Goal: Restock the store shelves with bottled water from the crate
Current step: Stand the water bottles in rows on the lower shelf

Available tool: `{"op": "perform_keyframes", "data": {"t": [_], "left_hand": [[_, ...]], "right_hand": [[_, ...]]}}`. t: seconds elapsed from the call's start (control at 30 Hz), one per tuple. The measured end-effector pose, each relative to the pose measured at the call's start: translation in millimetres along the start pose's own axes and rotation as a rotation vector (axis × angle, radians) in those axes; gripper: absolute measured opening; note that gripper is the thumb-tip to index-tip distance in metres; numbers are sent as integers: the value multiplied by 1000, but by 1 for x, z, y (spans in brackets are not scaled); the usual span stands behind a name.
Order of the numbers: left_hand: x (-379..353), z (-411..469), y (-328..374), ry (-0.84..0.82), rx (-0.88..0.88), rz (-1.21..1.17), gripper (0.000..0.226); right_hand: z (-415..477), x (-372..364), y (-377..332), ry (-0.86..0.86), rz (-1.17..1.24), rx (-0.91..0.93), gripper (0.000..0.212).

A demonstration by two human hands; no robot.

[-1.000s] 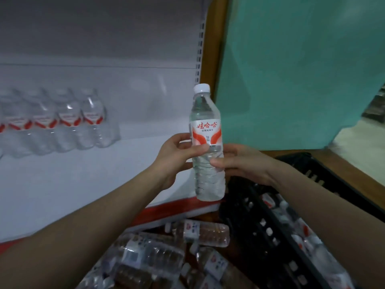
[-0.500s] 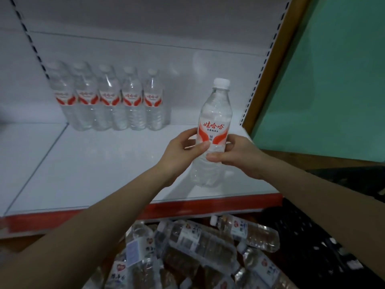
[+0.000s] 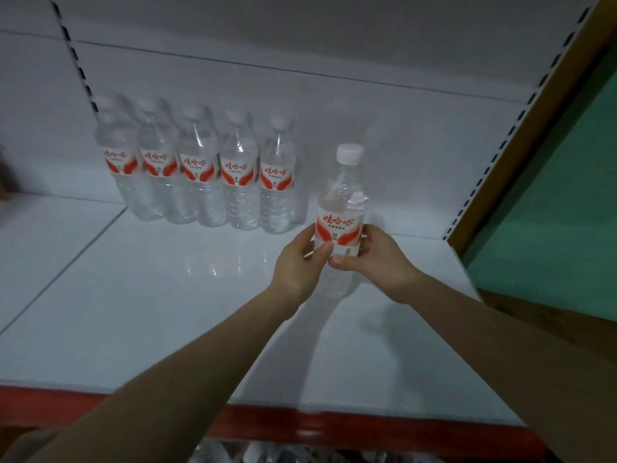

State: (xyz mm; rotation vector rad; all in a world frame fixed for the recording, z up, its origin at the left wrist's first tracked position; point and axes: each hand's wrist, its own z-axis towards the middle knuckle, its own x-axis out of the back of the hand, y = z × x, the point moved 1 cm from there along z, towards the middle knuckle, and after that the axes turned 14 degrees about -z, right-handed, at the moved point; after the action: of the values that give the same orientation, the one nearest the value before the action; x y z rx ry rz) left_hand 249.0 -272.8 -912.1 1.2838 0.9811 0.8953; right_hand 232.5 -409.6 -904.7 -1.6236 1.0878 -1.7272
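Both hands — left hand [image 3: 298, 262] and right hand [image 3: 377, 260] — wrap around the water bottle [image 3: 340, 208], upright between them, over the white shelf [image 3: 133, 295].

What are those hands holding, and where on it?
Both the left hand and the right hand grip one upright water bottle around its middle.
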Motion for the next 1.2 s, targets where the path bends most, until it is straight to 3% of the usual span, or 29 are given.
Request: {"op": "perform_keyframes", "data": {"t": [0.3, 0.37, 0.47, 0.57, 0.77, 1.0, 1.2], "left_hand": [[8, 68, -24, 201, -51, 111, 36], [11, 81, -29, 302, 5, 119, 33], [13, 101, -34, 414, 182, 146, 47], [14, 114, -35, 437, 301, 32, 55], [10, 132, -41, 491, 325, -72, 58], [4, 140, -45, 576, 278, -101, 54], [9, 142, -44, 533, 272, -46, 51]], "right_hand": [[80, -22, 13, 0, 53, 104, 59], [95, -23, 12, -3, 31, 119, 59], [113, -20, 14, -9, 12, 126, 59], [127, -16, 12, -67, -41, 133, 59], [145, -14, 5, -150, -141, 86, 63], [160, -23, 4, -65, -153, 75, 60], [166, -28, 4, -51, -190, 51, 60]]}}
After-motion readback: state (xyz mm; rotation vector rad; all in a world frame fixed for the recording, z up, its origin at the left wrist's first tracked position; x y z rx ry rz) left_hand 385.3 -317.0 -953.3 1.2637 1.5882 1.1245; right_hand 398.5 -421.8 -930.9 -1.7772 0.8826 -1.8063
